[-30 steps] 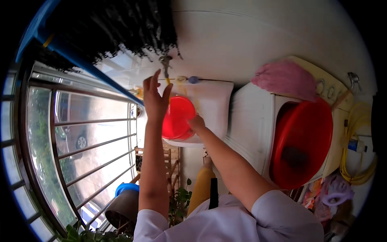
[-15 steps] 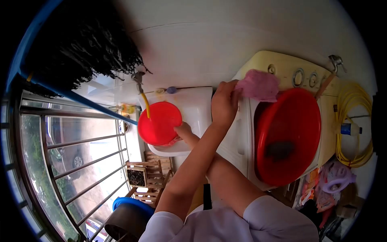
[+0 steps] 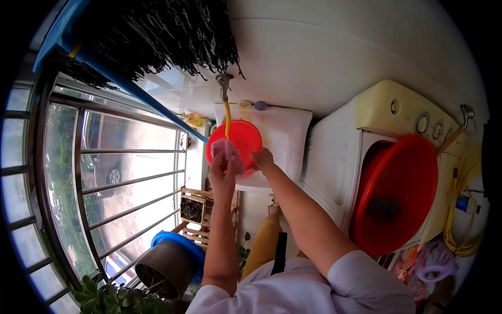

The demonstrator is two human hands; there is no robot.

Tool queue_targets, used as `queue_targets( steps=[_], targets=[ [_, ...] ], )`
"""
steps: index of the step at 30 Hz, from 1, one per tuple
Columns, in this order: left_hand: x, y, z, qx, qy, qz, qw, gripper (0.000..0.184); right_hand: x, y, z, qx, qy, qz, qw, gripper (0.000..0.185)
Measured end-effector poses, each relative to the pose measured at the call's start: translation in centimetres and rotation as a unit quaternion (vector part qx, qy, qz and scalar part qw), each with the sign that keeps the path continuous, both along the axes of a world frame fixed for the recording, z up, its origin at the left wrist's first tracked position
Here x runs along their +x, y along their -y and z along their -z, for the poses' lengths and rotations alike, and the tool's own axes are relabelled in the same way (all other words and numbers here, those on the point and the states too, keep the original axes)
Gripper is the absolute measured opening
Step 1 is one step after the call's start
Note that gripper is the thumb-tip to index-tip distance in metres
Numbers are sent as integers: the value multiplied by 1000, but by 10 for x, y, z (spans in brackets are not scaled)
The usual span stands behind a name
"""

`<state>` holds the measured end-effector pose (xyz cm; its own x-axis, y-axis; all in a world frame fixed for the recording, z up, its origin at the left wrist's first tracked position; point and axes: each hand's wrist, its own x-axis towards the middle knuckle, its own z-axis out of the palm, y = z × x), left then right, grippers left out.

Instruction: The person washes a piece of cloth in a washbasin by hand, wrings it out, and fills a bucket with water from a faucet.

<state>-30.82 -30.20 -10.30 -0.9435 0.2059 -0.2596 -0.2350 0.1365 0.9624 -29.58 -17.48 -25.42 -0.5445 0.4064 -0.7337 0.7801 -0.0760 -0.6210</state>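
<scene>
My left hand (image 3: 224, 170) is closed on a crumpled pink cloth (image 3: 229, 153), held over the front of a small red basin (image 3: 247, 133). My right hand (image 3: 263, 158) grips the basin's right rim. The basin sits at the left side of a white sink (image 3: 290, 131). From the tap (image 3: 224, 79), a yellow hose (image 3: 228, 118) hangs down to the basin. The cloth and my left hand hide part of the basin's inside, so I cannot tell how much water is in it.
Right of the sink, a large red basin (image 3: 413, 183) with a dark item leans tilted on the washing machine (image 3: 334, 152). A black mop (image 3: 157, 42) with a blue handle (image 3: 151, 107) hangs at upper left. Window bars (image 3: 136, 152) and a plant pot (image 3: 164, 269) stand at left.
My left hand has carried the pink cloth from above the washing machine leftward to the small red basin. My arms have uncrossed. The view has shifted left; my right hand stays on the rim.
</scene>
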Motion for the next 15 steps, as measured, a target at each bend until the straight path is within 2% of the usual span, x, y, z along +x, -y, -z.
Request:
queue_targets(
  steps=[1,2,3,4,6,8,10,11,13,15],
  targets=[
    [-7,3,4,-127,-45,70,988,37,-1,-1,0,70,-7,-79,994,34],
    [-18,3,2,-127,-46,68,989,37,-2,-2,1,140,-14,-155,978,34],
    [-31,1,-3,-249,-202,93,943,38,-1,0,18,140,-15,-156,978,34],
    [-46,-3,-8,-361,-350,114,857,39,-1,3,36,76,-41,-95,992,34],
    [-75,-22,-30,-308,-264,68,912,40,-1,7,56,9,-66,-32,997,34],
    [-97,-47,-48,-239,-309,24,920,49,-2,8,55,17,-52,-11,998,34],
    [-112,-71,-54,-297,-344,4,891,64,-1,7,30,16,-50,-6,999,35],
    [-119,-81,-51,-297,-343,5,891,64,0,5,15,15,-53,-10,998,35],
    [-129,-95,-47,-376,-375,4,847,67,2,7,6,3,-53,6,999,35],
    [-134,-101,-49,-395,-344,16,852,63,0,6,-13,-8,-56,23,998,36]
  ],
)
